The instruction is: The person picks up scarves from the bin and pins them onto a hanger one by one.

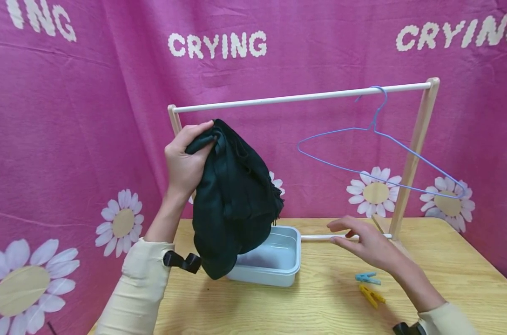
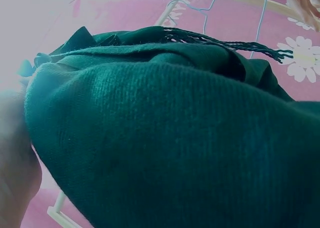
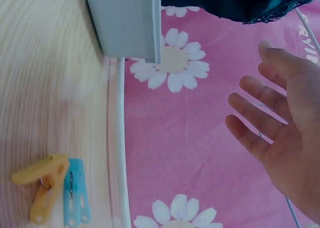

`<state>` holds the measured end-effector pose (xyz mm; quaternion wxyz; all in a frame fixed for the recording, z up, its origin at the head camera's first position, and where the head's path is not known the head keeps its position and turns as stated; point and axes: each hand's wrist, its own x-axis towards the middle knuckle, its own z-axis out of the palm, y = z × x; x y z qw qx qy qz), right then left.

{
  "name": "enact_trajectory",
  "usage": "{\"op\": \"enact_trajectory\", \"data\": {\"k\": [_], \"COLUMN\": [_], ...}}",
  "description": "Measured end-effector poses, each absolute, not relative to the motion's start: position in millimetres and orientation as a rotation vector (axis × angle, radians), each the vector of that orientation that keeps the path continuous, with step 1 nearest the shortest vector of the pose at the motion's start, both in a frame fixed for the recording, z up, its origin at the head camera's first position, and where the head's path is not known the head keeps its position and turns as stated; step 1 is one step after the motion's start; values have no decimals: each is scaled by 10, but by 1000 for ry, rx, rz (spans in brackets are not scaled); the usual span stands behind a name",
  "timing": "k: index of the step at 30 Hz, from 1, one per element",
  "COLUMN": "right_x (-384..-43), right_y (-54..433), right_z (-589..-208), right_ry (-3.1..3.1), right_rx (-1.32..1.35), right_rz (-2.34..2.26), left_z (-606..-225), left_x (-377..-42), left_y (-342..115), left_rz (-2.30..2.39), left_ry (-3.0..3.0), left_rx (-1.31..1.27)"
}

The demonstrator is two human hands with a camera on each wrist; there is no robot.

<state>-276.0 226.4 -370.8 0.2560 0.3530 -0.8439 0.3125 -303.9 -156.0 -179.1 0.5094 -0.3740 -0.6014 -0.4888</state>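
Note:
A dark green fringed scarf (image 1: 236, 186) hangs bunched from my left hand (image 1: 186, 160), which grips its top edge between thumb and fingers. In the left wrist view the scarf (image 2: 170, 138) fills most of the picture, its twisted fringe (image 2: 230, 45) trailing to the right. Below it stands a pale grey-blue basin (image 1: 278, 256), partly hidden by the cloth. My right hand (image 1: 368, 242) is held in the air above the table's right side, holding nothing. The right wrist view shows that hand (image 3: 280, 108) with fingers spread and slightly bent.
A blue wire hanger (image 1: 375, 125) hangs toward the right end of a white rail (image 1: 278, 99) on a wooden-sided rack (image 1: 412, 163). A blue clothespin (image 1: 367, 278) and a yellow clothespin (image 1: 371, 296) lie on the wooden table (image 1: 320, 307). Behind is a pink flowered cloth.

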Motion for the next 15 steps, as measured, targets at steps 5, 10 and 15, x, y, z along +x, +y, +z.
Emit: {"op": "enact_trajectory", "data": {"k": [5,10,15], "right_x": [-2744,-2711,-2697], "right_y": [2350,2472,2611], "right_z": [-3657,-3603,-3542], "right_ry": [-2257,-2249,-2196], "right_rx": [941,865,825], "right_rz": [792,777,769], "left_z": [-1816,-1863,-1895], "left_x": [-3040,-3049,-3073], "left_y": [-1571,-1602,-1624], "left_rz": [-1158,-1144,-1128], "left_ry": [-1448,-1453,-1447], "left_rx": [-903,-900,-902]}}
